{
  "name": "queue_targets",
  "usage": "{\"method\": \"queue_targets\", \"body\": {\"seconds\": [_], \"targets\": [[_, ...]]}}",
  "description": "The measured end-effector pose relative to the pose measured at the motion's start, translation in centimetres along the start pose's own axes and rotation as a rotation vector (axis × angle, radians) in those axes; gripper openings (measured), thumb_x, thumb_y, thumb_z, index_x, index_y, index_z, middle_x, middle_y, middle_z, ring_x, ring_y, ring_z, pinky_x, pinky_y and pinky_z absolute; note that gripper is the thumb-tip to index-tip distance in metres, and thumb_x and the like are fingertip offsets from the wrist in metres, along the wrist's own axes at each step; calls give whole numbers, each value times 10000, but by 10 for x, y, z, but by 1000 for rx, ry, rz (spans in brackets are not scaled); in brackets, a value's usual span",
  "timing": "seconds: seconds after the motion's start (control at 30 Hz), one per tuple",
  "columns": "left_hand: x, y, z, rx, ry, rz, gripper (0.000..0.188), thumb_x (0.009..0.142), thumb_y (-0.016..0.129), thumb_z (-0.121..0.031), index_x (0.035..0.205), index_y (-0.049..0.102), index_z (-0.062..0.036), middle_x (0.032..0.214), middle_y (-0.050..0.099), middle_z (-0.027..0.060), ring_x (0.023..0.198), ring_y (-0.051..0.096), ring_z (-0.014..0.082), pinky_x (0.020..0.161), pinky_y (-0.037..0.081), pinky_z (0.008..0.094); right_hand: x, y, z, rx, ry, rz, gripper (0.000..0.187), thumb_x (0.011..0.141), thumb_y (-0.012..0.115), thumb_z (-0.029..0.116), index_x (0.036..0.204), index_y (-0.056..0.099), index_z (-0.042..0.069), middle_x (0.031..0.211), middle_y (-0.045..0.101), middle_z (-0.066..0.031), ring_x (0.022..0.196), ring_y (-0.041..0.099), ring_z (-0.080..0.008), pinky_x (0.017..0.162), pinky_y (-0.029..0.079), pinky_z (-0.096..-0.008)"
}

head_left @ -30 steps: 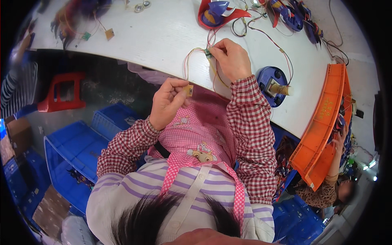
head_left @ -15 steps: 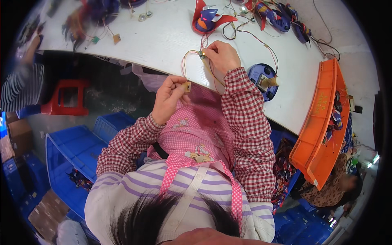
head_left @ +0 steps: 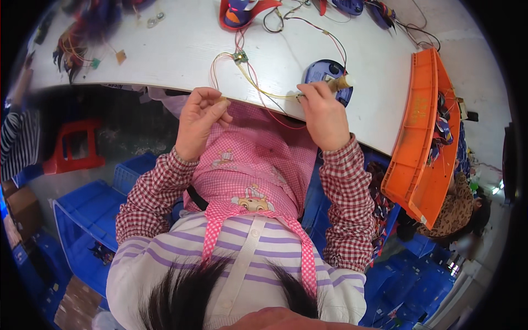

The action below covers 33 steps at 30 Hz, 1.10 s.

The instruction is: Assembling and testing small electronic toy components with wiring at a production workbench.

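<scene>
White worktable [head_left: 181,60] fills the upper part of the head view, its curved near edge running just above the seated person's lap. At that edge lies the item in hand: a yellow wire harness [head_left: 250,80] that loops across the table top, carries a small green circuit board [head_left: 240,55] at the far end of its loop, and runs alongside thin red leads. The left hand [head_left: 199,122] sits at the table edge with fingers curled together, pinching one end of the yellow wire between thumb and fingertips. The right hand [head_left: 323,114] rests further along the same edge, fingers closed on the other end of the wire, which meets a small cream cylindrical part [head_left: 341,83]; the exact grip point is hidden by the knuckles. That part lies against a blue round housing [head_left: 324,71] on the table, touching the right hand's fingertips. Beyond the circuit board, at the far side of the table, stands a red and blue plastic piece [head_left: 242,11] with more wires trailing from it. Off the table's right end, an orange tray [head_left: 421,132] stands tilted, holding dark small parts. Below the table edge, to the person's left, a red stool [head_left: 74,151] and blue crates [head_left: 88,220] occupy the floor. Both sleeves are red check; a pink apron covers the lap.
</scene>
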State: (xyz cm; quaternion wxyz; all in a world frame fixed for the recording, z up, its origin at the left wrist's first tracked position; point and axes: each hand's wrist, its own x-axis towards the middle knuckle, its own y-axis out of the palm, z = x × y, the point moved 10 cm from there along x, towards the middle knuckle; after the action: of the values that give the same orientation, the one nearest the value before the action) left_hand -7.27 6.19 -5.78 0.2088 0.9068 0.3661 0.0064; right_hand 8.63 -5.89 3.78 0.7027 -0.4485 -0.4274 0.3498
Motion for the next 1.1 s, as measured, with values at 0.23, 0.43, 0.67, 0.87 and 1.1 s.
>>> {"method": "queue_targets", "body": {"seconds": [0.23, 0.43, 0.67, 0.87, 1.1], "targets": [[2, 10, 6, -8, -48, 55, 207, 896, 544, -54, 1091, 514, 9, 888, 579, 102, 697, 584, 127, 624, 503, 207, -13, 17, 21, -321, -129, -12, 218, 788, 586, 12, 1003, 578, 43, 1053, 555, -94, 702, 576, -197, 611, 505, -281], [2, 6, 4, -63, -82, 35, 233, 891, 543, -40, 1115, 534, 23, 895, 591, 107, 721, 596, 128, 638, 513, 207, -9, 29, 12, -330, -37, 130, 194, 777, 592, 4, 961, 553, 48, 962, 539, -100, 697, 557, -198, 592, 501, -286], [0, 9, 0, -124, -125, 37, 268, 889, 536, -24, 1150, 531, 32, 932, 598, 124, 758, 614, 142, 670, 531, 215, -5, 13, 22, -175, -91, -40, 144, 748, 608, 24, 878, 548, 45, 832, 528, -95, 625, 529, -200, 534, 472, -294], [-2, 9, -3, -36, -116, 43, 284, 901, 524, -18, 1180, 515, 33, 954, 602, 131, 770, 617, 145, 680, 528, 212, 2, 24, 18, 307, 29, -74, 90, 785, 614, 39, 854, 558, 46, 795, 546, -82, 578, 537, -214, 515, 462, -309], [-3, 7, -3, -26, -118, 37, 269, 898, 529, -15, 1162, 529, 33, 898, 604, 119, 748, 614, 141, 662, 525, 208, 7, 40, 15, 464, 54, -45, 83, 811, 618, 62, 876, 567, 55, 819, 563, -76, 564, 549, -228, 517, 463, -314]]}}
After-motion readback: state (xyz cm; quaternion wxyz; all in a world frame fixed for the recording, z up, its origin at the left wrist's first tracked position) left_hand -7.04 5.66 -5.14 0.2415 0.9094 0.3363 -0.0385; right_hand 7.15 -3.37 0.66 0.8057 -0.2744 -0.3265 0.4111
